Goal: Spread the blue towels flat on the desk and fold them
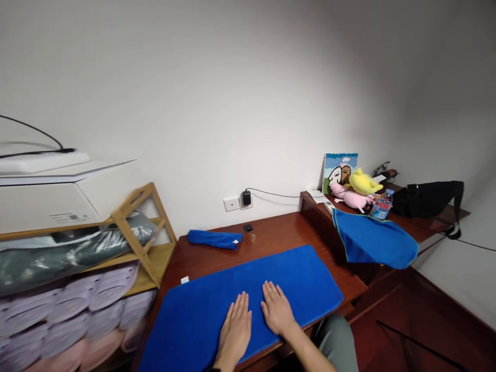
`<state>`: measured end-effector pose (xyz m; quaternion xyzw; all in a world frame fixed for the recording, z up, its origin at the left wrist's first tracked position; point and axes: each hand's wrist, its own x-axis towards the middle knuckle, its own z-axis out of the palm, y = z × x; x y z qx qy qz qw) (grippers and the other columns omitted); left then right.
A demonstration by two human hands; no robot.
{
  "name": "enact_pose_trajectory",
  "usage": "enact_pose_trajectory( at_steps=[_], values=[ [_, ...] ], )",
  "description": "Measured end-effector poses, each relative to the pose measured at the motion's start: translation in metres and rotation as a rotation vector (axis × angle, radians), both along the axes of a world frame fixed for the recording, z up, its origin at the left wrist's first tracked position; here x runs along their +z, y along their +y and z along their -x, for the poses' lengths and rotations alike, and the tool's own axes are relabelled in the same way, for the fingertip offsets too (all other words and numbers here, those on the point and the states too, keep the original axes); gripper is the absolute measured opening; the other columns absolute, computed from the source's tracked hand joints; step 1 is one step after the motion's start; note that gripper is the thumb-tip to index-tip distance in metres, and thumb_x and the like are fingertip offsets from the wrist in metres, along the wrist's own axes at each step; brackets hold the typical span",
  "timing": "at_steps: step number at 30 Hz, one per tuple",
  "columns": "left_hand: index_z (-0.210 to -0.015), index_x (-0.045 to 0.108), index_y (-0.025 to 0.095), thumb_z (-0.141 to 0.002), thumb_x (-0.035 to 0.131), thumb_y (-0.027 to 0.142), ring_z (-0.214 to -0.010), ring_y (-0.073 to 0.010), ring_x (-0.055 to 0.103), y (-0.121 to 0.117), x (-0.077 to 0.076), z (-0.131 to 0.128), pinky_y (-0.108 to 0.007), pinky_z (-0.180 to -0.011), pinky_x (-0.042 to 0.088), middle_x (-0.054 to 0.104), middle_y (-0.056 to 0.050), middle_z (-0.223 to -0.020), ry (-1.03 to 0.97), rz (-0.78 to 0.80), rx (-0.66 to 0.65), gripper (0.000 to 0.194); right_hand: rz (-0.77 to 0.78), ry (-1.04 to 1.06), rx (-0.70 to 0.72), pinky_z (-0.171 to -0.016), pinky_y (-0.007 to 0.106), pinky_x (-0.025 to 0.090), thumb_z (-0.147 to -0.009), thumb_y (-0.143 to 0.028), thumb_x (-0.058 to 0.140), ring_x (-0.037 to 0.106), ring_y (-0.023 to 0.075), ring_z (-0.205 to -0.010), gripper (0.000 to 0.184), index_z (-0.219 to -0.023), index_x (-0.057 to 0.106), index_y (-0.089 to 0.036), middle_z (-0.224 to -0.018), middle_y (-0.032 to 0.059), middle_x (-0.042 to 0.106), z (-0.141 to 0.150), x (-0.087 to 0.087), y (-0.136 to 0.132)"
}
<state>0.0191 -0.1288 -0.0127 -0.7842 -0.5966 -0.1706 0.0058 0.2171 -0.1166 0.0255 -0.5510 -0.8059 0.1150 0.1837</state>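
A blue towel (298, 276) lies spread out over the front of the brown desk (271, 231), with a small white tag at its left back edge. Palm down near the towel's middle rests my left hand (236, 328), its fingers stretched out and close together. To the right of it, my right hand (278, 308) also lies flat on the cloth, fingers straight. Neither hand holds anything. Behind the spread towel sits a folded blue towel (215, 239) with a white tag.
Another blue towel (372, 240) hangs over the raised shelf at right, before a plastic bottle (382, 205), a pink plush toy (353, 198), a yellow plush toy (363, 182) and a black bag (426, 199). Left stands a wooden rack (145, 232) with slippers and a white box (50, 206).
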Motion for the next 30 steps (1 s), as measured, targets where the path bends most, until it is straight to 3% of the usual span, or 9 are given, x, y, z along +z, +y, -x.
enact_pose_trajectory(
  at_steps=[7, 11, 16, 19, 22, 25, 27, 30],
  values=[
    [-0.159, 0.048, 0.008, -0.099, 0.024, 0.044, -0.156, -0.0323, 0.045, -0.036, -0.02, 0.154, -0.055, -0.131, 0.031, 0.055, -0.019, -0.162, -0.009, -0.065, 0.372, 0.074, 0.156, -0.227, -0.397, -0.135, 0.045, 0.019, -0.109, -0.039, 0.025, 0.025, 0.0246, -0.163, 0.067, -0.169, 0.034, -0.01, -0.174, 0.0106, 0.03, -0.174, -0.003, 0.023],
    [-0.157, 0.05, 0.003, -0.095, 0.02, 0.041, -0.155, -0.0306, 0.047, -0.053, -0.022, 0.21, -0.052, -0.131, 0.03, 0.056, -0.019, -0.16, 0.019, -0.057, 0.443, 0.079, 0.178, -0.259, -0.469, -0.134, 0.044, 0.018, -0.109, -0.041, 0.019, 0.023, 0.0236, -0.164, 0.069, -0.17, 0.031, -0.009, -0.176, 0.0102, 0.027, -0.228, -0.016, 0.028],
    [-0.155, 0.046, -0.007, -0.095, 0.014, 0.043, -0.155, -0.0309, 0.046, -0.059, -0.013, 0.225, -0.049, -0.131, 0.032, 0.048, -0.023, -0.166, 0.04, 0.056, 0.499, 0.084, 0.167, -0.257, -0.472, -0.134, 0.045, 0.018, -0.108, -0.043, 0.018, 0.022, 0.0236, -0.164, 0.071, -0.17, 0.031, -0.01, -0.176, 0.01, 0.027, -0.23, -0.022, 0.031],
    [-0.157, 0.044, -0.006, -0.096, 0.012, 0.043, -0.157, -0.0296, 0.043, -0.067, -0.014, 0.232, -0.047, -0.13, 0.033, 0.046, -0.021, -0.167, 0.026, 0.081, 0.516, 0.084, 0.183, -0.261, -0.466, -0.134, 0.044, 0.018, -0.108, -0.043, 0.017, 0.021, 0.0232, -0.164, 0.072, -0.17, 0.03, -0.008, -0.176, 0.0095, 0.026, -0.227, -0.019, 0.03],
    [-0.156, 0.048, -0.002, -0.095, 0.015, 0.043, -0.155, -0.0302, 0.046, -0.079, -0.02, 0.249, -0.05, -0.129, 0.035, 0.053, -0.02, -0.162, 0.005, 0.046, 0.549, 0.083, 0.191, -0.255, -0.475, -0.134, 0.046, 0.021, -0.107, -0.042, 0.018, 0.024, 0.0249, -0.164, 0.072, -0.169, 0.032, -0.009, -0.175, 0.0099, 0.028, -0.229, -0.016, 0.027],
    [-0.153, 0.054, 0.001, -0.094, 0.018, 0.046, -0.151, -0.0323, 0.051, -0.082, -0.022, 0.258, -0.052, -0.128, 0.037, 0.061, -0.02, -0.156, 0.002, -0.04, 0.495, 0.082, 0.106, -0.25, -0.501, -0.134, 0.046, 0.022, -0.106, -0.042, 0.02, 0.025, 0.0257, -0.163, 0.071, -0.168, 0.038, -0.013, -0.175, 0.0086, 0.03, -0.224, -0.011, 0.025],
    [-0.155, 0.053, 0.005, -0.096, 0.021, 0.05, -0.152, -0.0322, 0.051, -0.071, -0.015, 0.247, -0.052, -0.128, 0.037, 0.06, -0.018, -0.157, 0.002, -0.101, 0.432, 0.081, 0.022, -0.221, -0.498, -0.134, 0.045, 0.02, -0.107, -0.042, 0.019, 0.023, 0.0264, -0.164, 0.07, -0.167, 0.04, -0.013, -0.175, 0.0094, 0.029, -0.207, -0.004, 0.027],
    [-0.158, 0.051, 0.01, -0.102, 0.023, 0.048, -0.154, -0.0287, 0.048, -0.032, 0.008, 0.195, -0.048, -0.131, 0.035, 0.054, -0.014, -0.163, -0.001, -0.137, 0.285, 0.074, -0.035, -0.137, -0.391, -0.135, 0.048, 0.017, -0.109, -0.04, 0.019, 0.024, 0.028, -0.164, 0.069, -0.166, 0.041, -0.008, -0.174, 0.0126, 0.031, -0.147, 0.014, 0.039]
  ],
)
